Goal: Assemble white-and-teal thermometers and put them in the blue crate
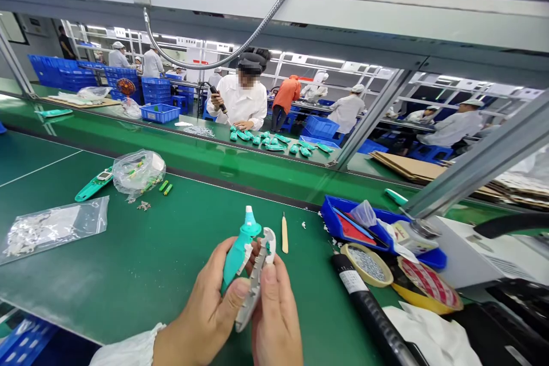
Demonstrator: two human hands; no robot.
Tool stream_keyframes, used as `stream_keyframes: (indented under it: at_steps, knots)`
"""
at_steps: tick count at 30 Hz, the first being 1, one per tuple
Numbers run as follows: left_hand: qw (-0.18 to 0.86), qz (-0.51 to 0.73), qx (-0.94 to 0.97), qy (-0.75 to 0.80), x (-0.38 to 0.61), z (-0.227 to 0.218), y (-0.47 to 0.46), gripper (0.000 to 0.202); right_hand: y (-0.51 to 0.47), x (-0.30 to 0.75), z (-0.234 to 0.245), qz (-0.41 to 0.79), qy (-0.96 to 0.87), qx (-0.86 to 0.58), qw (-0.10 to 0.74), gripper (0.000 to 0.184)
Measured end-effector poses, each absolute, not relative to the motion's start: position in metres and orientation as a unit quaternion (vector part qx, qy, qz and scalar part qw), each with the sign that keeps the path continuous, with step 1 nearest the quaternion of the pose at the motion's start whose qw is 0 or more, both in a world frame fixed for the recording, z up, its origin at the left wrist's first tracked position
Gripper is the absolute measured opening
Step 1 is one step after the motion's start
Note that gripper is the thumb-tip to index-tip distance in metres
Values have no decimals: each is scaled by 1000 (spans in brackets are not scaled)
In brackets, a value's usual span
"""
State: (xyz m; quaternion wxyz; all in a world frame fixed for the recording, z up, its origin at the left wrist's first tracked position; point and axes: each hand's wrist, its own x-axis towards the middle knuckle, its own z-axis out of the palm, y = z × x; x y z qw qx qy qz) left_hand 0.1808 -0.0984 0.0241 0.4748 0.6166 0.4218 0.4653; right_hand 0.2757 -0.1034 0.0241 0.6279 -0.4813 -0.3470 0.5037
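Observation:
My left hand (208, 311) grips a teal plastic device (237, 257) with a pale tip at its top end. My right hand (274, 317) holds a white plastic casing piece (254, 291) up against the device's side. A slim wooden stick (285, 234) lies on the green bench mat (128, 251) just beyond my hands. Farther left lie another teal device (94, 184), a clear bag of small parts (138, 172), a few small green parts (166, 187) and a clear bag of white pieces (54, 230).
To the right stand a blue tray (343, 223) holding tools, rolls of tape (366, 265) and a black tube (369, 309). Across the bench, a co-worker (240, 100) holds a soldering iron beside a row of teal parts (274, 143). A metal frame upright (476, 157) crosses the right side.

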Motion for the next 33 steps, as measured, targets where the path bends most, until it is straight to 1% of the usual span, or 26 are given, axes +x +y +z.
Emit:
stream_keyframes:
  at_steps: [6, 13, 18, 20, 22, 24, 25, 27, 29, 31, 33]
  knots:
    - [438, 442, 652, 434, 178, 23, -98, 55, -107, 262, 42, 508, -383, -467, 614, 49]
    - [433, 434, 672, 416, 179, 17, -97, 62, -103, 270, 40, 520, -409, -476, 579, 49]
    - [475, 414, 681, 374, 175, 20, -94, 72, -99, 281, 34, 530, -449, -469, 545, 48]
    - [507, 386, 682, 357, 171, 26, -93, 72, -96, 288, 35, 524, -466, -478, 529, 45]
    - [527, 349, 683, 365, 168, 32, -94, 67, -90, 297, 39, 494, -502, -493, 510, 43]
    - [531, 308, 688, 387, 166, 39, -96, 63, -84, 304, 45, 464, -508, -499, 527, 44]
    - [528, 289, 695, 393, 167, 42, -97, 61, -80, 305, 49, 470, -490, -489, 548, 46]
    - [518, 256, 716, 391, 169, 47, -99, 60, -72, 305, 56, 531, -426, -443, 584, 49]
    - [495, 236, 742, 385, 174, 51, -99, 56, -63, 301, 61, 602, -364, -380, 601, 48]
    - [458, 219, 766, 395, 178, 53, -96, 49, -54, 296, 64, 626, -331, -338, 620, 45]
    - [423, 203, 781, 412, 181, 53, -89, 44, -44, 295, 64, 627, -323, -316, 634, 46]
